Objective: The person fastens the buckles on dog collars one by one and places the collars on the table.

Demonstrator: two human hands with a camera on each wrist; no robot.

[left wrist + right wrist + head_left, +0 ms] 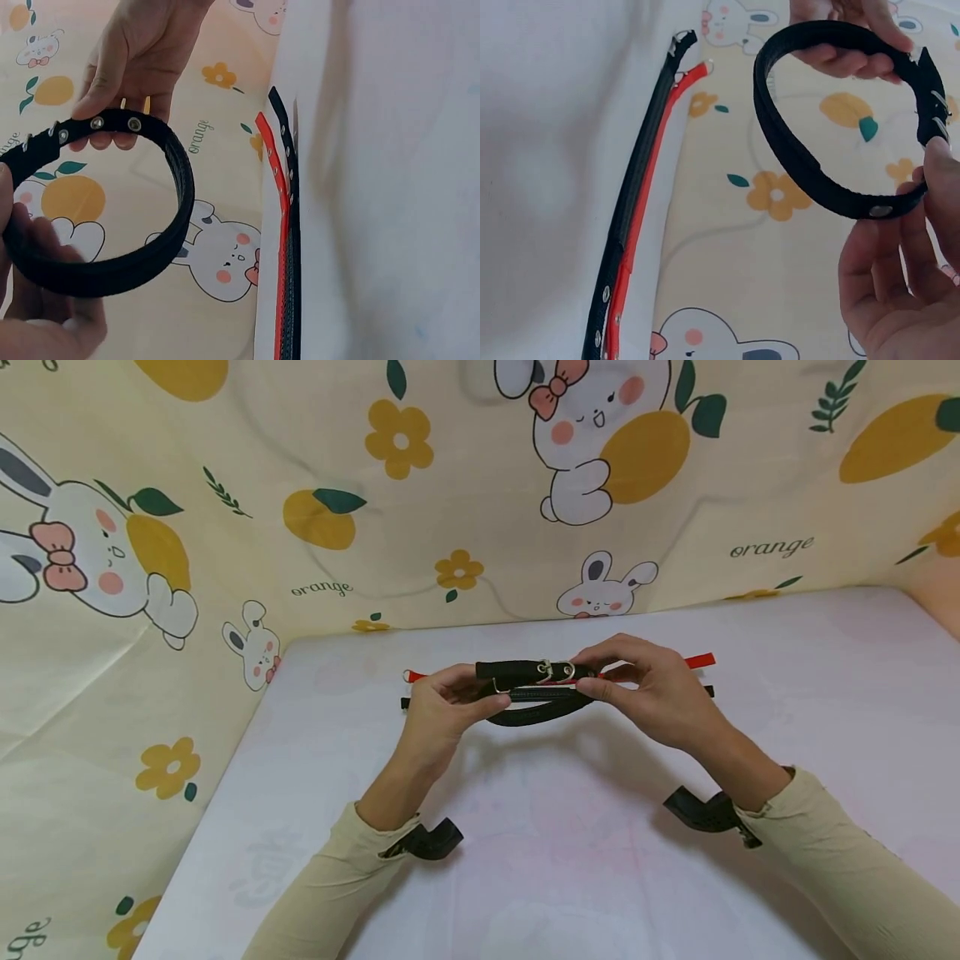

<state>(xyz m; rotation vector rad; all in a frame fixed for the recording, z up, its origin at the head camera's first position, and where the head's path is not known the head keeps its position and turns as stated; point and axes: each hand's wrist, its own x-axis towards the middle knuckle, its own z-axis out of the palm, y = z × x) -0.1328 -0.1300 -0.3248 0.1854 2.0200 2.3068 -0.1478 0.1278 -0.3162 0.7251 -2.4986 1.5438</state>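
A black collar with metal eyelets and a buckle is fastened into a loop, held up above the table. My left hand grips its left end, thumb in front. At the right end, beside the buckle, my right hand pinches the strap between thumb and fingers. The left wrist view shows the round loop with its eyelets near the right hand. Seen from the right wrist, the buckle lies between the two hands.
Behind the held loop, a red collar and another black collar lie stretched out side by side on the white table. A patterned cloth with rabbits and oranges hangs behind and at the left.
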